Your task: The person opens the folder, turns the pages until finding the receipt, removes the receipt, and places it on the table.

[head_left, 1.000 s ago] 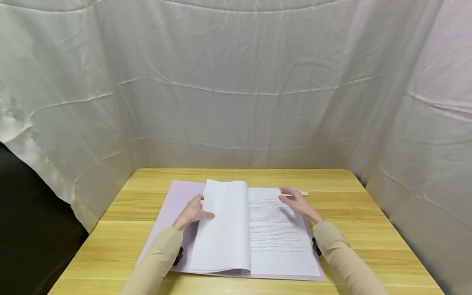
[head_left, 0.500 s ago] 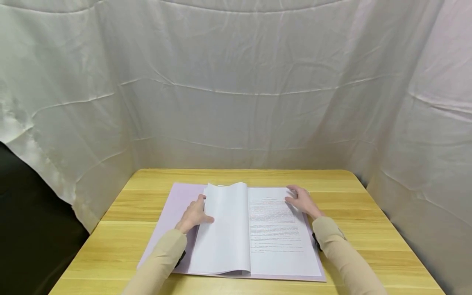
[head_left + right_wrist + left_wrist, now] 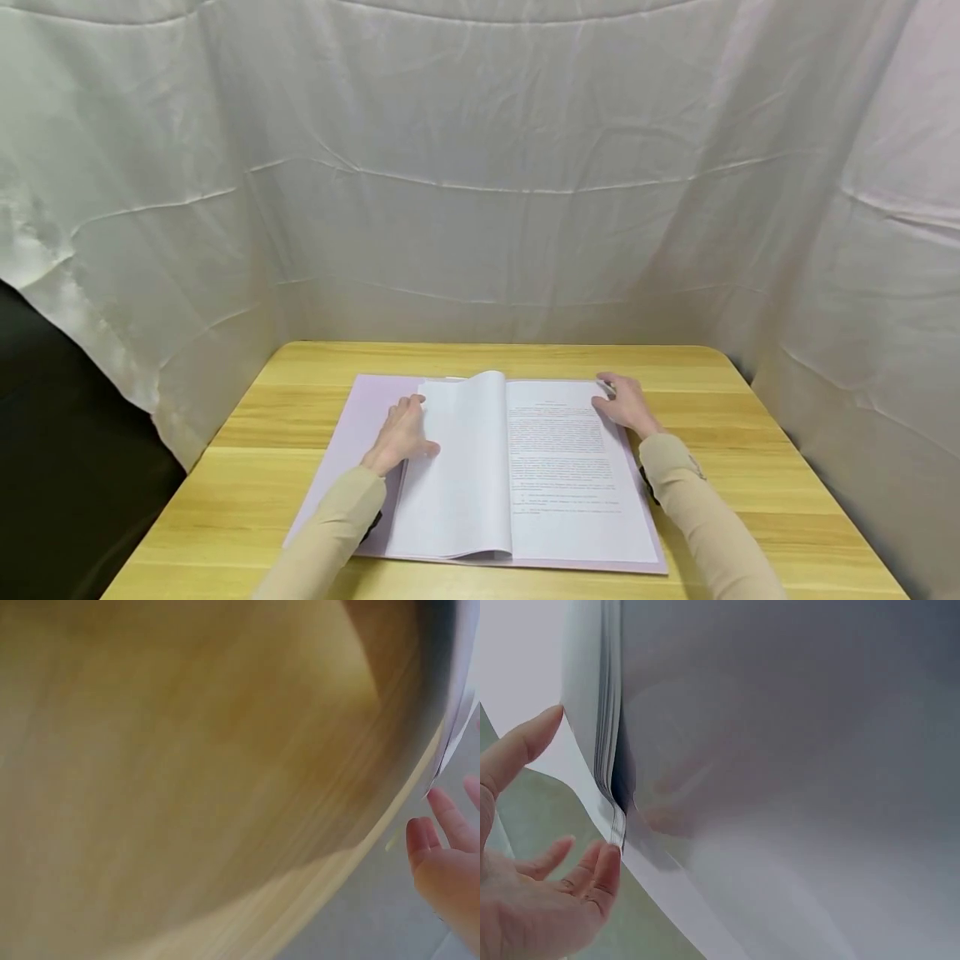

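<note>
A lilac folder (image 3: 372, 404) lies spread on the table with a bound stack of white sheets in it. Turned sheets (image 3: 461, 475) curl over to the left, blank side up. To the right, a printed page (image 3: 562, 533) lies flat. My left hand (image 3: 397, 435) rests at the turned sheets' outer edge, thumb over the paper; in the left wrist view its fingertips (image 3: 609, 859) meet the corner of the stacked sheets (image 3: 609, 712). My right hand (image 3: 626, 406) is at the printed page's upper right corner, thumb and fingers spread around it, fingertips (image 3: 437, 796) right at the folder's corner.
The wooden table (image 3: 765, 467) extends on both sides of the folder and behind it. A pale grey curtain (image 3: 517, 233) hangs around the table's back and sides. Something black (image 3: 67, 467) shows at the lower left. A small yellowish tab (image 3: 391, 841) shows near the right fingers.
My right hand has moved right, from over the printed page to its upper right corner. The left hand has shifted slightly down and right, and the turned sheets' raised far corner has settled lower.
</note>
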The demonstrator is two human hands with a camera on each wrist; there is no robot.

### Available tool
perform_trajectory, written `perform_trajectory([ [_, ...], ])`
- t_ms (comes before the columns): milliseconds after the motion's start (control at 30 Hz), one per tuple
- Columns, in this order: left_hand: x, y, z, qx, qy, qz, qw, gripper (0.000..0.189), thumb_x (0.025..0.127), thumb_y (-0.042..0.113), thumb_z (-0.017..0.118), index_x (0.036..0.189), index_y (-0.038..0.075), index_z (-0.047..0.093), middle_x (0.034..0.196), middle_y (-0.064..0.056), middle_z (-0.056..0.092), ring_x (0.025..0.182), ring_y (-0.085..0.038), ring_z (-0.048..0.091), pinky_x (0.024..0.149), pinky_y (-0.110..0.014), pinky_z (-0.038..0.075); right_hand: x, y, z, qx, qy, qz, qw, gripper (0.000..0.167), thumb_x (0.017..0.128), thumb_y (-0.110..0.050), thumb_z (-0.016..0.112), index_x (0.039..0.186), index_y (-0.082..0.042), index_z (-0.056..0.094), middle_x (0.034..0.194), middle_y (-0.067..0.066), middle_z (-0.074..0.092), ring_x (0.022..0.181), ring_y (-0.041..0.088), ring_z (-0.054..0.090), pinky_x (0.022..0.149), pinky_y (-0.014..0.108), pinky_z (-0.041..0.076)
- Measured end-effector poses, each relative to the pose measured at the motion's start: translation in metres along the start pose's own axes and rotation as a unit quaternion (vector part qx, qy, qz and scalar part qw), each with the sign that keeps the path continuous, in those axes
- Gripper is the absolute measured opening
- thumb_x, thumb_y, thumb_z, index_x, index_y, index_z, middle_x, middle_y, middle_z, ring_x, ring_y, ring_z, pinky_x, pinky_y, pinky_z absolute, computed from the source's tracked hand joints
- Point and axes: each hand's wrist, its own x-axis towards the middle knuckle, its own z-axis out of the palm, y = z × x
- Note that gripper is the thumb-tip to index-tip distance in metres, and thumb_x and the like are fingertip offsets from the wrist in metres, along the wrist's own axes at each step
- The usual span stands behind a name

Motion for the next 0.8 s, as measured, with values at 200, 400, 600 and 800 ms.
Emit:
perform_trajectory([
  [200,0.0008,-0.001,0.0031,-0.048,-0.049,0.038,0.9969,0.078,0.07,-0.002,0.082,0.139,-0.007,0.047,0.144,-0.027,0.048,0.135,-0.046,0.046,0.116,-0.057,0.038,0.0034,0.0049,0.0,-0.005,-0.011,0.014,0.9998,0.061,0.091,-0.015,0.066,0.144,0.007,0.046,0.14,0.035,0.051,0.136,0.053,0.037,0.117,0.066,0.03],
  [400,0.0032,0.0008,0.0007,-0.076,-0.104,0.063,0.9896,0.073,0.072,-0.01,0.072,0.141,-0.008,0.045,0.147,-0.029,0.048,0.141,-0.045,0.043,0.119,-0.056,0.035,0.004,0.0042,-0.0024,-0.007,-0.025,0.013,0.9996,0.066,0.088,-0.015,0.07,0.144,0.008,0.044,0.137,0.036,0.053,0.134,0.055,0.037,0.115,0.068,0.03],
  [600,0.0071,0.0001,-0.003,-0.039,-0.142,0.072,0.9864,0.067,0.079,-0.005,0.073,0.14,-0.008,0.046,0.149,-0.03,0.047,0.142,-0.046,0.041,0.121,-0.056,0.033,0.0057,0.0043,-0.0018,-0.011,-0.051,0.023,0.9984,0.071,0.088,-0.018,0.072,0.146,0.008,0.041,0.14,0.035,0.051,0.136,0.056,0.034,0.115,0.069,0.029],
  [800,0.0073,-0.0022,-0.0051,-0.039,-0.186,0.065,0.9796,0.076,0.084,0.014,0.081,0.145,-0.007,0.041,0.157,-0.03,0.036,0.148,-0.046,0.033,0.123,-0.057,0.028,0.0081,0.0033,-0.0019,-0.01,-0.065,0.024,0.9975,0.076,0.087,-0.019,0.074,0.148,0.008,0.037,0.142,0.036,0.049,0.135,0.056,0.034,0.115,0.068,0.03],
])
